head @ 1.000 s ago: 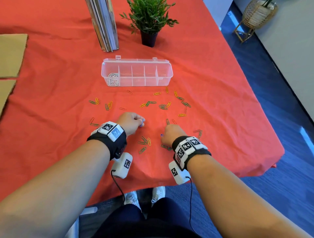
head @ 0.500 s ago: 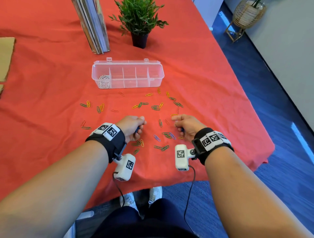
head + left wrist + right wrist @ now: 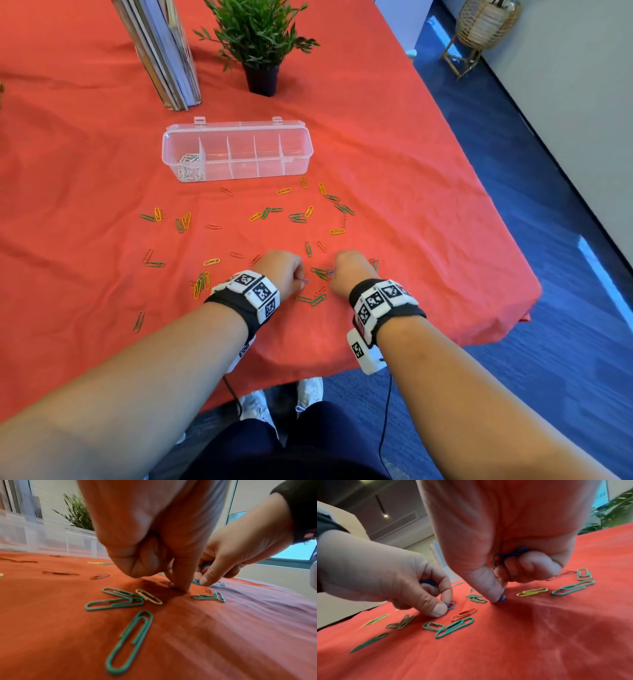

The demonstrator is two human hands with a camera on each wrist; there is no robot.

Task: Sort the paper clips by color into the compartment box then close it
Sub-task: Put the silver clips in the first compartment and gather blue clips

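The clear compartment box (image 3: 294,152) stands open mid-table, with pale clips (image 3: 191,166) in its leftmost compartment. Green, yellow and red paper clips (image 3: 297,217) lie scattered on the red cloth. My left hand (image 3: 301,279) (image 3: 178,588) pinches a blue clip (image 3: 450,605) (image 3: 171,585) against the cloth, with more blue showing inside its curled fingers. Close beside it, my right hand (image 3: 331,274) (image 3: 499,599) pinches another blue clip (image 3: 502,597) on the cloth. Its other fingers are curled round a bunch of blue clips (image 3: 513,554).
A potted plant (image 3: 260,37) and a row of upright books (image 3: 164,51) stand behind the box. Green clips (image 3: 130,639) lie just in front of both hands. The table's right edge (image 3: 534,294) drops to blue carpet.
My right hand has moved left, back beside the left hand, and come down on a blue clip. The left hand has stayed near the same spot, fingertips now on the cloth.
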